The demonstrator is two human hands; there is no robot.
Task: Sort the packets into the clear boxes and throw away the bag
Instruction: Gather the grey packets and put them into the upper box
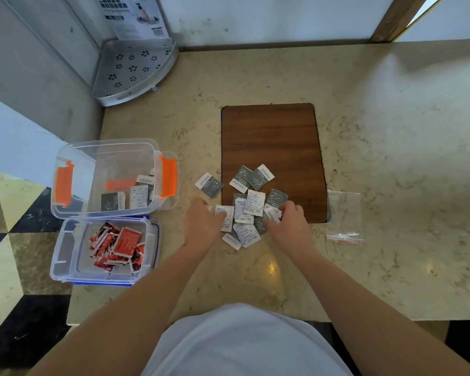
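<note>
Flat grey-and-white foil packets (248, 204) heaped mid-bench on mottled stone; left hand (202, 222) curled loosely on them, right hand (288, 218) pinching one; crinkled clear bag (343, 215) beside.

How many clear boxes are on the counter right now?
2, both at the counter's left edge. The farther box, with orange clips, holds a few grey-and-white packets. The nearer box, with blue trim, holds the red packets. None appears hidden.

Single head-worn wide-angle view, looking steeply down and forward, close over countertop (391, 158); wearer's arms enter from bottom of frame, wall along top.
</note>
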